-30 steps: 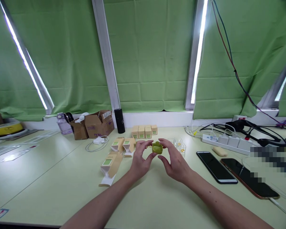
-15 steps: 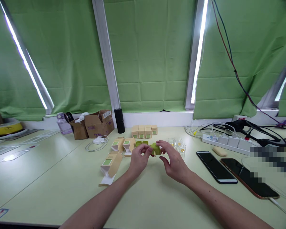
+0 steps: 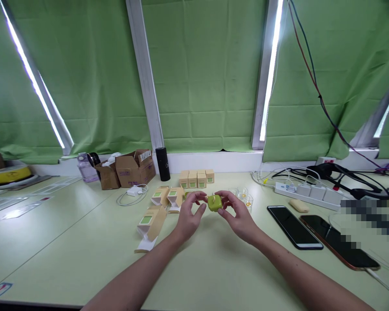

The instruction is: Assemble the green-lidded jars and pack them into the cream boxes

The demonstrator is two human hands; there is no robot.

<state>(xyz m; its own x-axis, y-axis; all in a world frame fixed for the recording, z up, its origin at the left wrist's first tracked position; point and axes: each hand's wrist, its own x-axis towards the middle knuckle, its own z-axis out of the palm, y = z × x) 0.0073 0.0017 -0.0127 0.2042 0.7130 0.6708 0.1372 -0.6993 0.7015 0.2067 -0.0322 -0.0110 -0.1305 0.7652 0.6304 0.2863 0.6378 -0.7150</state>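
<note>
Right hand (image 3: 236, 214) has now closed thumb and fingers on the glossy green lobed piece (image 3: 215, 203), seemingly taking the main hold, above the table (image 3: 210, 268) between both hands; left hand (image 3: 188, 218) half-spread beside it, contact can't tell.

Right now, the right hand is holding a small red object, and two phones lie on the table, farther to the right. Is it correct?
Only the colour is wrong: in the head view, the small object in the right hand is green. Two phones do lie farther right on the table.
</note>
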